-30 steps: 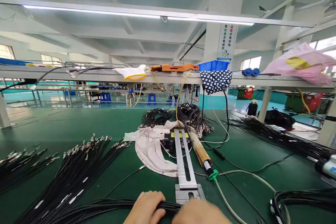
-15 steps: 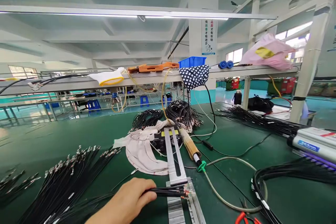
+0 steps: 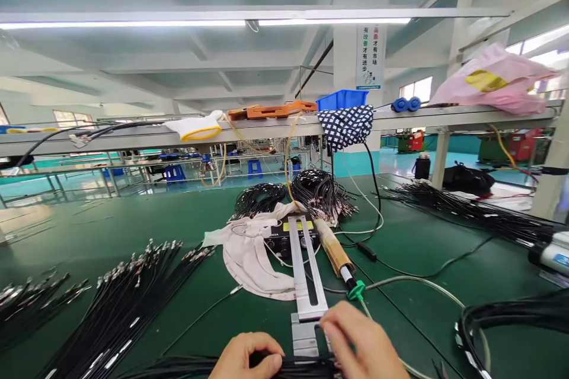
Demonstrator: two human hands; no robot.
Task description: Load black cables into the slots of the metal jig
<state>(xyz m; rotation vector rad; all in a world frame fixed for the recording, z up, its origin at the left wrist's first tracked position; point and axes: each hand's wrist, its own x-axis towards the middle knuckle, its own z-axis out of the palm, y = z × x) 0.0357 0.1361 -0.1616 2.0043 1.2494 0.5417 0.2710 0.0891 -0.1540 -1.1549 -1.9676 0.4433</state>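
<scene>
At the bottom centre my left hand (image 3: 246, 356) is closed round a bundle of thin black cables (image 3: 306, 365), which trails off to the left. My right hand (image 3: 360, 343) is beside the bundle's right end, fingers bent in and pressed together. Whatever is between those fingertips is hidden. Both hands are at the near end of a slotted metal bar (image 3: 306, 284), with a stepped metal block (image 3: 304, 331) under it. Behind the bar sit a black control box (image 3: 280, 237) and a pale cloth (image 3: 249, 260).
More black cables (image 3: 128, 296) lie fanned out at left. Coiled cables (image 3: 313, 189) are at the back. A syringe-like tube with a green end (image 3: 355, 290) lies right of the bar, near a grey hose (image 3: 427, 281). A shelf (image 3: 267, 125) crosses above the green table (image 3: 186, 284).
My left hand has lowered the cable bundle towards me, and my right hand has come into view at its end. The camera view has turned slightly left.
</scene>
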